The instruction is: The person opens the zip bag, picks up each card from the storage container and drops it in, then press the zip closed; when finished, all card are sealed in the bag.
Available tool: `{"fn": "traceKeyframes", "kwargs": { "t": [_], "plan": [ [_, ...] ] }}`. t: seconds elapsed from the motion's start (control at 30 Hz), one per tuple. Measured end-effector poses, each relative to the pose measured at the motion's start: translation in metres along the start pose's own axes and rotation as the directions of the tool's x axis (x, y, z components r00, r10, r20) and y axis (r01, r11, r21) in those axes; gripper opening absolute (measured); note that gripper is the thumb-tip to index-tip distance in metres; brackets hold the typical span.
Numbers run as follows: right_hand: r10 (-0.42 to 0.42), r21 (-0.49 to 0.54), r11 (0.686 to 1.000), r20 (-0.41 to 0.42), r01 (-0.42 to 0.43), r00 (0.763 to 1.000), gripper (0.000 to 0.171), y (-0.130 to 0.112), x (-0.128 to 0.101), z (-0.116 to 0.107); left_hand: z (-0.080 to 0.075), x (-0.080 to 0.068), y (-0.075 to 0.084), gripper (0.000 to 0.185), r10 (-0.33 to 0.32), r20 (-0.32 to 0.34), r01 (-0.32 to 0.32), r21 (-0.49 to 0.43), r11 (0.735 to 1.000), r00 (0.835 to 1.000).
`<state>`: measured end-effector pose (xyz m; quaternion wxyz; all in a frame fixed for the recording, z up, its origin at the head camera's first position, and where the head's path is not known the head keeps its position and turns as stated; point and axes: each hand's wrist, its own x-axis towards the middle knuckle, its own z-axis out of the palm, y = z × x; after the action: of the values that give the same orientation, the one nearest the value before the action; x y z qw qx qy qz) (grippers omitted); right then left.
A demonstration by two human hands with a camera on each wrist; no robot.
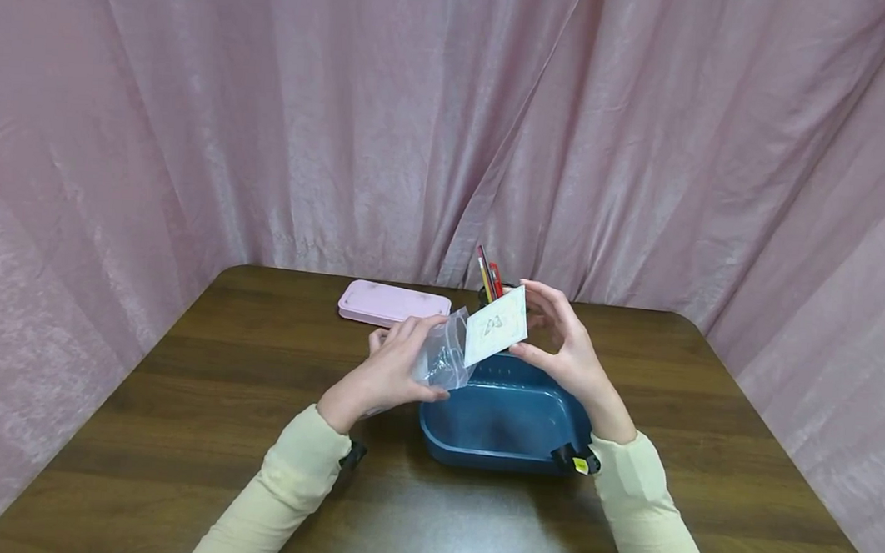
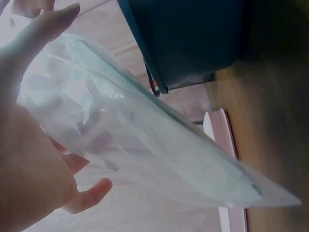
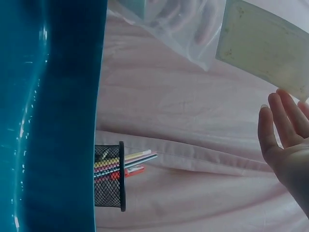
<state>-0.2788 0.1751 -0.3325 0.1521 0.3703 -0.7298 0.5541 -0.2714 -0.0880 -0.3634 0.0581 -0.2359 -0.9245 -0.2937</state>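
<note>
My left hand (image 1: 388,370) grips a clear plastic bag (image 1: 441,360), with the thumb on its near side. Something flat and pale green shows through the bag (image 2: 188,159) in the left wrist view. Between the thumb and fingers of my right hand (image 1: 570,350) is a white square card (image 1: 496,328) with a small drawing on its face, held by its edges. The card's left edge meets the mouth of the bag; whether any of it is inside, I cannot tell. Its plain back appears yellowish in the right wrist view. Both hands are above a blue plastic basin (image 1: 506,418).
A pink pencil case (image 1: 394,301) lies on the wooden table (image 1: 219,382) behind my left hand. Behind the basin stands a black mesh cup (image 3: 110,186) with several pencils and a red pen. Pink curtains (image 1: 345,121) hang around the table's back and sides.
</note>
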Motion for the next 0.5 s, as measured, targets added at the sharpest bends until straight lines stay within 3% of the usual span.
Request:
{"fn": "traceKeyframes", "kwargs": {
  "t": [0.2, 0.5],
  "plan": [
    [-0.008, 0.028, 1.0, 0.039, 0.007, 0.999, 0.075, 0.001, -0.001, 0.008, -0.001, 0.0, 0.004, 0.101, 0.07, -0.037, -0.07, -0.001, 0.998, 0.997],
    [-0.049, 0.048, 0.998, 0.123, 0.043, 0.991, 0.074, -0.003, -0.002, 0.017, -0.002, -0.001, 0.01, 0.1, 0.184, -0.106, -0.183, 0.012, 0.983, 0.977]
  ]
}}
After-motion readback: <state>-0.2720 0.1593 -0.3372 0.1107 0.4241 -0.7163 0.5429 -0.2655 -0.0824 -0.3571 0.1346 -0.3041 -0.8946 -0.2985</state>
